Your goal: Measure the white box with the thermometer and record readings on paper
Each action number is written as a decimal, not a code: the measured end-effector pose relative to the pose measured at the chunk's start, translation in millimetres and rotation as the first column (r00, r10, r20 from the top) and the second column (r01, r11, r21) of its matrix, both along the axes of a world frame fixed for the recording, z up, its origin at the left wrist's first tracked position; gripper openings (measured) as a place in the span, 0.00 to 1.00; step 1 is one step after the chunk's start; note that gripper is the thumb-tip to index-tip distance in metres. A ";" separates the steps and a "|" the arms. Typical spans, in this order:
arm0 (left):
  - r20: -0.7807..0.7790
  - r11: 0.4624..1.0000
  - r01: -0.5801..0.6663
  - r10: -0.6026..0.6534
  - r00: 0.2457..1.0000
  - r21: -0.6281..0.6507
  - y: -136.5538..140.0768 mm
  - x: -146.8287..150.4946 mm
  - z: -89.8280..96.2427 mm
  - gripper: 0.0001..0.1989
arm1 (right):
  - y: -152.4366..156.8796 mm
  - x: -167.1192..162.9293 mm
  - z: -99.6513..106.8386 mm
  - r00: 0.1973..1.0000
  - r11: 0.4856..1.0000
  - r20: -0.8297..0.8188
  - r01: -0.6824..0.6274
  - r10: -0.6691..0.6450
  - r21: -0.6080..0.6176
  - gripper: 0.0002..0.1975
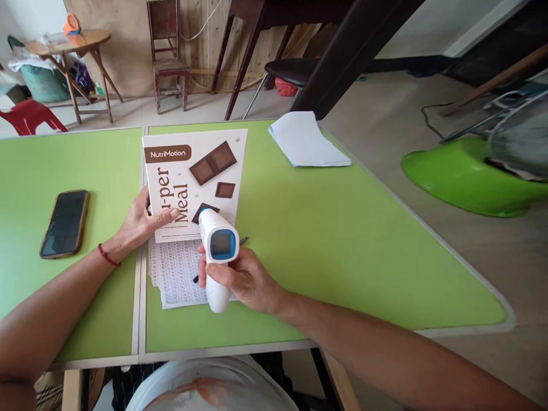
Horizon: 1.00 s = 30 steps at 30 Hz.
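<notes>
My left hand (148, 218) grips the lower left edge of a white meal box (214, 200) printed with brown chocolate pieces, thumb across its front and the other fingers hidden behind. The box is raised toward me above the table. My right hand (246, 277) is wrapped round the handle of a white infrared thermometer (217, 288). Its blue-framed screen faces me and looks blank. The thermometer's nose points at the lower part of the box; I cannot tell whether they touch. Underneath lie handwritten sheets (180, 282) and a dark pen (244, 241), partly hidden.
A phone in a brown case (64, 222) lies to the left on the green table (342, 251). A stack of white paper (306, 142) sits near the far right edge. Beyond are a small round wooden table (85, 39), a wooden chair (166, 65) and a bright green plastic object (454, 177).
</notes>
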<state>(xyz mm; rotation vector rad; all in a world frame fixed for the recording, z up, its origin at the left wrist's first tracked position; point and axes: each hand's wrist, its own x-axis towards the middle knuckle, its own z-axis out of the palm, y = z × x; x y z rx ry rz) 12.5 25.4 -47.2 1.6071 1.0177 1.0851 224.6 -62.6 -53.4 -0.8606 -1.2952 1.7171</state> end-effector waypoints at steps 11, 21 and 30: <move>0.206 1.000 0.021 -0.017 0.978 -0.015 -2.1 3.5 2.9 0.28 | 7.7 15.4 22.8 0.993 0.986 0.119 -0.013 -0.007 0.168 0.14; 0.268 0.970 -0.190 0.145 0.953 0.154 13.5 -1.7 -1.3 0.32 | 61.6 77.6 24.4 0.698 0.852 0.540 0.198 -0.470 0.486 0.26; 0.178 0.992 -0.068 0.048 0.983 0.109 20.4 -10.4 -2.3 0.32 | 86.3 78.2 -20.3 0.411 0.734 0.687 -0.061 -0.599 0.676 0.18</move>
